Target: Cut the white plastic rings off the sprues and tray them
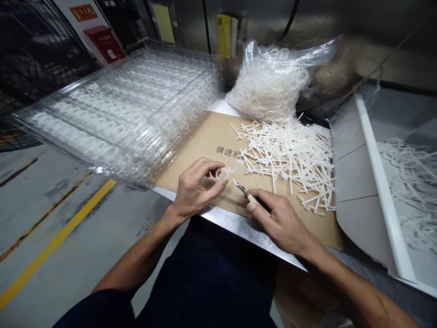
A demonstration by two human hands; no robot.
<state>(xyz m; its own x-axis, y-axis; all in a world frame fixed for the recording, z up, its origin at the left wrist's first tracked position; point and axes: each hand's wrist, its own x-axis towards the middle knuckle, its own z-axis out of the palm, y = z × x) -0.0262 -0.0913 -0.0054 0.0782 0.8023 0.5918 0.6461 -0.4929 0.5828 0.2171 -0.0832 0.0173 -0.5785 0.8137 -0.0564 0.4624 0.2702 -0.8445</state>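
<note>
Between the thumb and fingers of my left hand [198,187] is a small white plastic ring [222,173], pinched at its left side. A curved white piece [238,165] shows just to the right of the ring. My right hand [278,216] is wrapped round a pair of nippers [252,197] with light-coloured handles. The metal tip of the nippers points up and left, close to the ring but apart from it. Under both hands lies a brown cardboard sheet [194,148] with printed characters. A heap of white plastic sprue sticks [290,152] spreads over its right side.
Stacked clear trays [136,105] filled with white parts stand at the left. Behind the heap sits a clear plastic bag [273,86] of white rings. At the right, a white bin [378,182] holds more white parts [413,191]. The metal table edge [239,223] runs in front of me.
</note>
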